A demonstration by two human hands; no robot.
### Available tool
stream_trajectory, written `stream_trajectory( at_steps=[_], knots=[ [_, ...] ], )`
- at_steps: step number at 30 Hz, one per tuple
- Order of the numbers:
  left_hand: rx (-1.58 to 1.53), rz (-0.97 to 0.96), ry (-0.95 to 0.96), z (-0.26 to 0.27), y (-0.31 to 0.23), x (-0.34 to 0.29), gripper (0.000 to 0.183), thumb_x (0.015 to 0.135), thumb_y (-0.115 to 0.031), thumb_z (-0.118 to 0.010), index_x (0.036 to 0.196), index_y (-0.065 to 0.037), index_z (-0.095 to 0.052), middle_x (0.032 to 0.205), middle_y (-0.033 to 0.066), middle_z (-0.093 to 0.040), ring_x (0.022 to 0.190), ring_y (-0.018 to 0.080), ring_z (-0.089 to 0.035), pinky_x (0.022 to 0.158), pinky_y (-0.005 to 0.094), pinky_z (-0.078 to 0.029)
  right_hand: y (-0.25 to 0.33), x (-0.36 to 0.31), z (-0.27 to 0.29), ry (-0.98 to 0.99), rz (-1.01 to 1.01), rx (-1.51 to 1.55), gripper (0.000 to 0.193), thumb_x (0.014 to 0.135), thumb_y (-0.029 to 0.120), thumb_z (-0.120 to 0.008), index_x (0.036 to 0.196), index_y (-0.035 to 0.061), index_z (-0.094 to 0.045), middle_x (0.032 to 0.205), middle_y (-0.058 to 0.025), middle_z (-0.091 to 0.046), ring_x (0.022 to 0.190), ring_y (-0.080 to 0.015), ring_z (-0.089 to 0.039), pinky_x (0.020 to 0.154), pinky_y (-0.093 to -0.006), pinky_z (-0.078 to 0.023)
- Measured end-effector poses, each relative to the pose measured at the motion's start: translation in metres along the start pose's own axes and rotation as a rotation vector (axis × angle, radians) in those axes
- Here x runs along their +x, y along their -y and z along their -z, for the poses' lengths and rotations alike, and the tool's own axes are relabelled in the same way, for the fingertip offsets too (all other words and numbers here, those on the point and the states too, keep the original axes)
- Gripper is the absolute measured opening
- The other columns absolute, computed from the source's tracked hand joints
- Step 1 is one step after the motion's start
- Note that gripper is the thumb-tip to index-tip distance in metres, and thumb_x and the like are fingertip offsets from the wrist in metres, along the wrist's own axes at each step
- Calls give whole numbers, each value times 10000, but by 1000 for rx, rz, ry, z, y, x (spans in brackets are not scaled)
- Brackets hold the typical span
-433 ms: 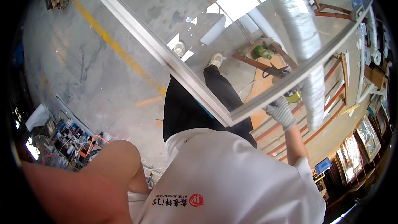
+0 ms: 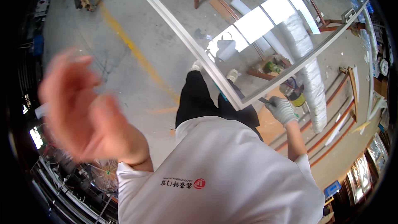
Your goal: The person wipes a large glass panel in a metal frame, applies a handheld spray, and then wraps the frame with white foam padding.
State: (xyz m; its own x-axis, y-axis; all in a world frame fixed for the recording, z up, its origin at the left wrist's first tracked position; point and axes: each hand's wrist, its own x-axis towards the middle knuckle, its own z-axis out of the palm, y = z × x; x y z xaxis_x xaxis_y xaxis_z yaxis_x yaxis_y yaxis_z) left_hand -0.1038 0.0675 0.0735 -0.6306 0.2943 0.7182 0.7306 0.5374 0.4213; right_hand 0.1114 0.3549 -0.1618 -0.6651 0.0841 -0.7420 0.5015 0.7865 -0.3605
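Observation:
A large glass pane in a pale metal frame [image 2: 179, 34] lies before me, its near corner pointing at my waist. My left hand [image 2: 81, 108], bare and blurred by motion, is raised at the left, away from the frame. Its thumb stands apart from the loosely curved fingers, and I see nothing in it. My right hand [image 2: 282, 110], in a grey-and-white striped glove, is closed just outside the frame's right-hand side, near the corner. From its fingers a short, dark, flat tool [image 2: 263, 100] sticks out toward the frame; its exact kind is unclear.
Beyond the frame runs a long roll wrapped in white plastic [image 2: 313, 91]. A green bottle [image 2: 271, 67] and a yellowish container [image 2: 297, 99] sit by it. Reddish-brown racks [image 2: 329, 116] stand at the right. A round fan [image 2: 104, 175] is at the lower left, and a yellow line [image 2: 132, 47] crosses the floor.
My left arm, bent low at the left before, has swung up and forward, bringing the hand into view. The dark tool now shows in my right hand. My view has shifted somewhat.

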Motion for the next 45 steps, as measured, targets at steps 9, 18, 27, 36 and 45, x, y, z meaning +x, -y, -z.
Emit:
stream_trajectory(
  at_steps=[9, 18, 27, 36, 45],
  knots=[
    [-76, 190, 451, 3, 108, -69, 197, 715, -25, -663, 912, -30, -646, 821, 96, -579, 734, 242, -544, 638, 313, -447, 62, -98, 26, -53, -195, 902, 198, 778, 220, -651, 751, 30, -602, 543, 6, -519, 435, -56, -453, 397, -212, -337],
    [-308, 451, 553, 51, 222, -101, 56, 814, -73, -612, 805, -27, -641, 572, 75, -539, 469, 147, -466, 452, 269, -364, 170, 15, -38, -893, -113, 1220, 257, 857, 266, -602, 938, 24, -637, 799, -1, -602, 690, -74, -496, 610, -212, -398],
    [-211, 576, 596, 73, 322, -63, 270, 798, -179, -654, 596, -8, -603, 468, 68, -468, 415, 107, -382, 415, 274, -308, 267, 103, -14, -909, -129, 1247, 239, 834, 253, -631, 892, 22, -641, 737, 27, -589, 652, -55, -453, 584, -216, -379],
    [96, 61, 491, -3, 469, 0, 129, 778, -173, -664, 775, -44, -660, 525, 84, -556, 493, 221, -545, 496, 295, -432, 424, 228, 81, -739, -12, 992, 348, 817, 309, -630, 981, 2, -632, 776, -76, -632, 690, -156, -563, 631, -292, -464],
    [120, 1051, 911, 104, 648, -107, 330, 802, -282, -639, 624, -6, -609, 499, 98, -558, 403, 175, -523, 402, 332, -413, 516, 324, 196, -460, 159, 1426, 223, 878, 244, -550, 866, 28, -601, 615, 13, -546, 505, -72, -492, 466, -233, -413]
  ],
)
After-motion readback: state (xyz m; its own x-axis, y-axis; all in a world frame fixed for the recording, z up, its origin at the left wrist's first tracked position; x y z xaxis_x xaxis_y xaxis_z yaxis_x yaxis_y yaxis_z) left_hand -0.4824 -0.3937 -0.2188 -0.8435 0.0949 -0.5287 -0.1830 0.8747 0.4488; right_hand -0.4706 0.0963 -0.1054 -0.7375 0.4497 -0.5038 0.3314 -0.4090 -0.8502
